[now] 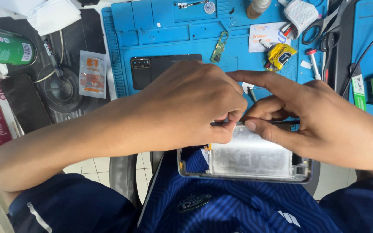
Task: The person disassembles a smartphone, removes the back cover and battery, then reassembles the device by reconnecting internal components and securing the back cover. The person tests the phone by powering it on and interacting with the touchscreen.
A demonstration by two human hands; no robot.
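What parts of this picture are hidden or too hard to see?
All in the head view:
- Top half of the opened phone: covered by the left hand and right hand.
- Thin dark tool: its middle hides between the fingers.
- Black back cover on the blue mat: partly behind the left hand.
- Green can: cut off by the left edge.
- Small circuit board: too small for detail.

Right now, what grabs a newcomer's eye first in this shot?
Both hands meet at centre frame: the left hand and right hand pinch a thin dark tool over an opened phone frame with a bare silver plate, held above the lap. Behind them lies a bright blue work mat carrying a black phone back cover. A green spray can lies far left.
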